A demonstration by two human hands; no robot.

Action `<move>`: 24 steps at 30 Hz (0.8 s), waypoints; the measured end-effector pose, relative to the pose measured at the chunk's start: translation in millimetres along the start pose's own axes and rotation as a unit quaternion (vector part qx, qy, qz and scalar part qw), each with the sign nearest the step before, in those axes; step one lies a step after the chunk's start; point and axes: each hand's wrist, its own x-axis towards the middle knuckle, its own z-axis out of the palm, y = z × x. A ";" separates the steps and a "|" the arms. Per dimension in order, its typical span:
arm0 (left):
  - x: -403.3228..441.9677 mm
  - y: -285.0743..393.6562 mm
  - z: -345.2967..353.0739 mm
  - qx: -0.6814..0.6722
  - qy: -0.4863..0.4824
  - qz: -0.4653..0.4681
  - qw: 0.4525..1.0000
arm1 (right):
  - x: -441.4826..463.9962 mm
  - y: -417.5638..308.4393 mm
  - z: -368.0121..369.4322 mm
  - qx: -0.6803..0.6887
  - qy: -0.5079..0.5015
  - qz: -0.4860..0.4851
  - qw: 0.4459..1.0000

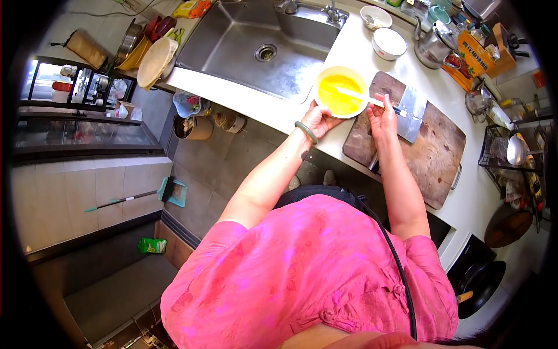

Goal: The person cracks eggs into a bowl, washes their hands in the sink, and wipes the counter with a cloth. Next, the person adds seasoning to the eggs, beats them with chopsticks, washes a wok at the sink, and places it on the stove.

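Observation:
My left hand grips the near side of a white bowl at the counter's front edge. Inside the bowl is bright yellow liquid that looks like beaten egg. White chopsticks slant from the liquid to my right hand, whose fingers are closed on their upper end. Just beyond that hand, a cleaver's wide blade lies flat on a wooden cutting board. My right forearm passes over the board and hides part of it.
A steel sink is set into the counter left of the bowl. Two white bowls, one nearer and one farther, stand behind the board. A metal kettle and a cardboard box are at the back right. A black pan is lower right.

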 end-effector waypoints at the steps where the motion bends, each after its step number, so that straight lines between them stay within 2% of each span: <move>1: -0.3 -0.5 -0.3 -0.001 0.001 0.000 1.000 | -0.5 0.8 0.4 -0.001 0.000 0.001 1.000; 3: 0.2 -1.7 -2.4 0.000 0.018 -0.003 1.000 | -3.0 1.1 3.1 -0.027 0.022 -0.060 0.998; 4: 0.6 -2.3 -4.6 -0.002 0.019 -0.002 1.000 | -5.5 -0.4 4.4 -0.029 0.021 -0.059 0.998; 7: -1.3 -1.7 -7.4 -0.017 0.026 -0.019 0.999 | -11.4 -4.7 1.5 -0.240 0.019 -0.221 0.945; 12: -12.8 6.6 -8.2 0.025 0.007 -0.032 0.999 | -41.2 -21.0 8.6 -0.260 -0.031 -0.295 0.919; 14: -18.9 8.4 -14.9 0.008 -0.016 -0.042 0.999 | -58.6 -31.8 16.8 -0.275 -0.094 -0.381 0.878; 16: -26.8 9.3 -22.6 -0.009 -0.040 -0.052 0.998 | -75.7 -42.8 23.8 -0.312 -0.102 -0.399 0.856; 18: -38.2 10.2 -28.9 -0.045 0.008 -0.080 0.996 | -90.8 -49.4 31.9 -0.373 -0.114 -0.455 0.800; 19: -44.9 10.4 -30.7 -0.049 0.004 -0.070 0.996 | -92.5 -50.1 32.1 -0.374 -0.116 -0.455 0.800; 21: -58.3 12.6 -33.4 -0.052 0.010 -0.072 0.996 | -95.3 -51.1 32.0 -0.432 -0.131 -0.489 0.747; 24: -77.1 20.3 -40.2 -0.042 0.032 -0.075 0.996 | -106.2 -50.7 39.2 -0.381 -0.162 -0.505 0.757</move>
